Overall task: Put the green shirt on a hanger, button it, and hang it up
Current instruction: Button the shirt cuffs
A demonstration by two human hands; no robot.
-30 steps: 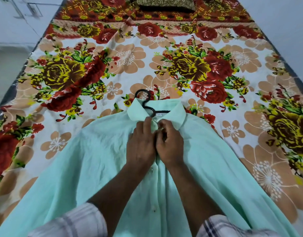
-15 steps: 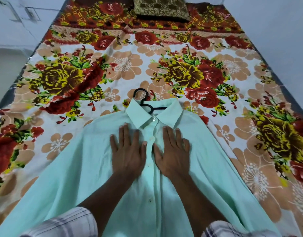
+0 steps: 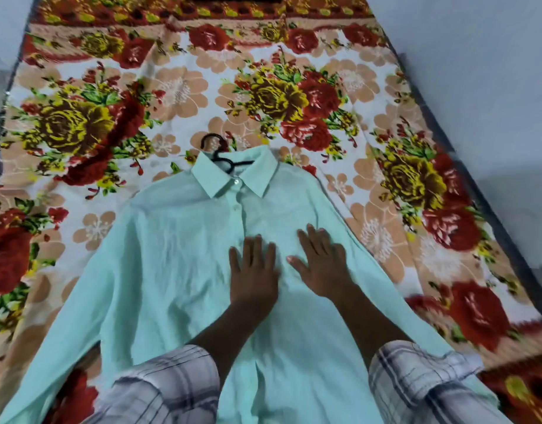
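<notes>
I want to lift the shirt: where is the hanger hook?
Head view, just left of centre: the black hanger hook sticks out of the pale green shirt's collar, lying on the floral bedsheet.

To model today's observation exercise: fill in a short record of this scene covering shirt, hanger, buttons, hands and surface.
Shirt: green shirt, front up, spread out flat
Surface: floral bedsheet
Hanger: black hanger inside shirt, hook showing above collar
Buttons: top two look fastened; lower ones unclear
Left hand: flat on shirt front
Right hand: flat on shirt front, beside the left
Hung up: not yet
</notes>
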